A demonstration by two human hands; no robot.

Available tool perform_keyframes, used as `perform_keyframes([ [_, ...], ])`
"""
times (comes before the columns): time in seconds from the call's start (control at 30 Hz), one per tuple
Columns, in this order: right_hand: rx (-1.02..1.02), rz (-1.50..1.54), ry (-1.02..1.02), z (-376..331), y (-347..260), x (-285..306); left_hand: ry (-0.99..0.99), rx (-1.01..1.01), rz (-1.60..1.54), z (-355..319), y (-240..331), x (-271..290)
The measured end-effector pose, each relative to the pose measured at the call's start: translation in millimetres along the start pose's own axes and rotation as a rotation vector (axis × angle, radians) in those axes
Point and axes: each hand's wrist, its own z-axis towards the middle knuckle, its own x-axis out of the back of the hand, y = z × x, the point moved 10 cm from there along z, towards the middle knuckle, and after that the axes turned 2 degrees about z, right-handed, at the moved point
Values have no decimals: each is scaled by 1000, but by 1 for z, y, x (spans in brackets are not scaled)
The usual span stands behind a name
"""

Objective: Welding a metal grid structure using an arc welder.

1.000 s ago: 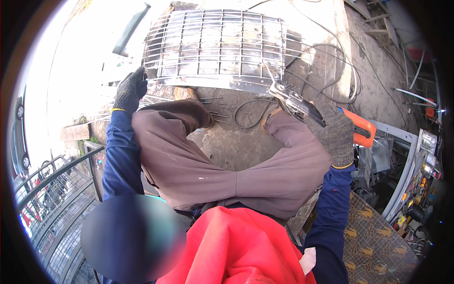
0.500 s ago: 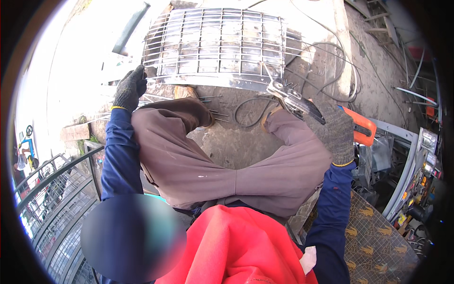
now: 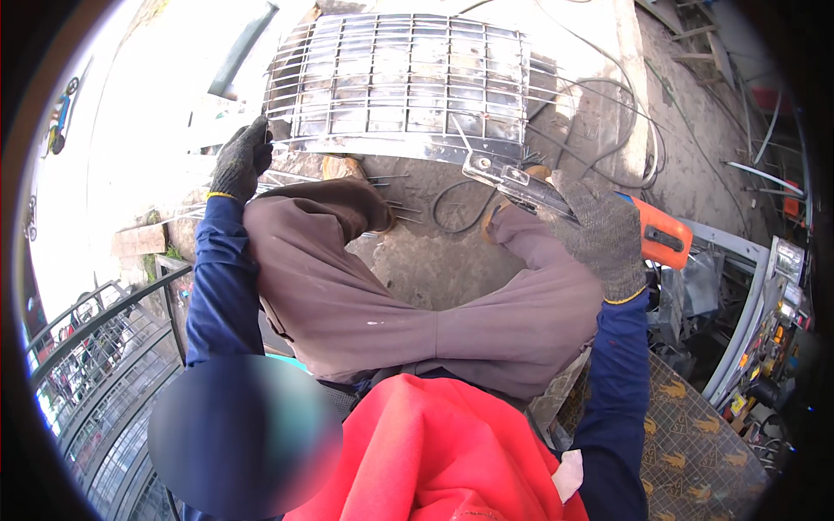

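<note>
A grid of thin metal bars [image 3: 408,104] lies in front of my knees over a pale, shiny sheet. At its near left corner, my left hand [image 3: 241,161], in a dark grey knit glove, is closed on the end of the grid. My gloved right hand [image 3: 599,230] grips a handheld welding tool [image 3: 665,239] with an orange body and a long metal front end. A thin rod [image 3: 460,137] sticks out of that front end, its tip over the near right part of the grid. The glove hides the tool's middle.
Cables [image 3: 630,104] loop over the ground at the right. Loose thin rods [image 3: 395,208] lie between my feet. A dark barred metal frame [image 3: 113,365] stands at the left, a patterned board [image 3: 686,434] at the lower right. Tools and scrap [image 3: 764,373] crowd the far right.
My right hand has moved a little left with the welding tool, and the rod's tip has shifted left along the grid. My left hand stays at the corner.
</note>
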Motion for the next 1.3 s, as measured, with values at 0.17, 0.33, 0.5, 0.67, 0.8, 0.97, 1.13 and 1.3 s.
perform_keyframes([
  [0.17, 86, -1, 47, 6, -14, 0, -30, 17, 16, 7, -5, -3],
  [0.33, 16, -23, -89, 1, -9, -17, 3, 13, -11, 2, -3, 1],
  [0.5, -1, -37, -24, 2, -5, -17, -14, 6, -11, 0, 0, -4],
  [0.67, -32, -54, -68, 0, 1, -25, 6, 17, -23, -1, -2, -2],
  [0.8, -43, -28, -68, 2, 2, -25, -20, 12, -27, 0, -2, -4],
  [0.97, -4, -31, -38, 4, -3, -22, -20, 17, -21, 2, -3, -2],
  [1.13, 55, -28, 51, 6, -7, -15, -19, 22, -40, -1, -2, -4],
  [1.3, 29, -8, 31, 6, -6, -17, -11, 19, -43, 2, -4, -1],
])
